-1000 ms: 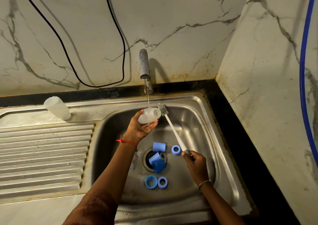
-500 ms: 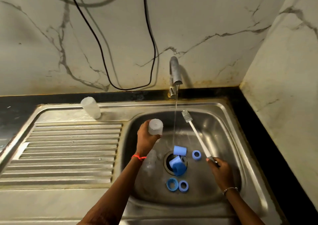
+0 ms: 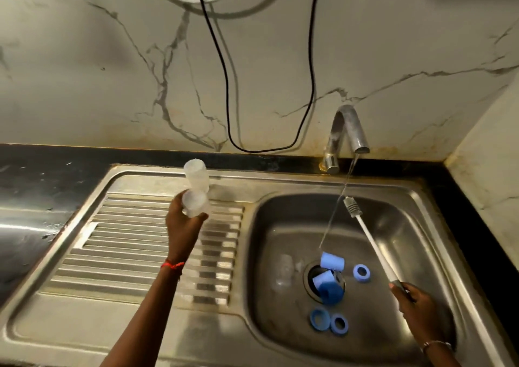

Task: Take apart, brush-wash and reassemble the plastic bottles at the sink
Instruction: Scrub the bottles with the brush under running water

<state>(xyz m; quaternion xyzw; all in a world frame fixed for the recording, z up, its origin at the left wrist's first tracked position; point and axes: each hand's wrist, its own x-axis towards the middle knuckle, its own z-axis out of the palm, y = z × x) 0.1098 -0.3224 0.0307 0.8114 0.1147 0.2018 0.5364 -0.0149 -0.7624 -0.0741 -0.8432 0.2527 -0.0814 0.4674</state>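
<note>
Over the drainboard (image 3: 126,254), your left hand (image 3: 182,226) grips a clear bottle (image 3: 195,205), close to a second bottle (image 3: 196,174) standing there. Your right hand (image 3: 415,307) holds the brush (image 3: 365,231) by its handle above the basin (image 3: 280,226), where blue parts (image 3: 332,262) lie around the drain (image 3: 310,278).

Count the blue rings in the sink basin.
3. One blue ring lies right of the drain; two more lie side by side nearer the camera. The blue caps piled on the drain could hide others.
</note>
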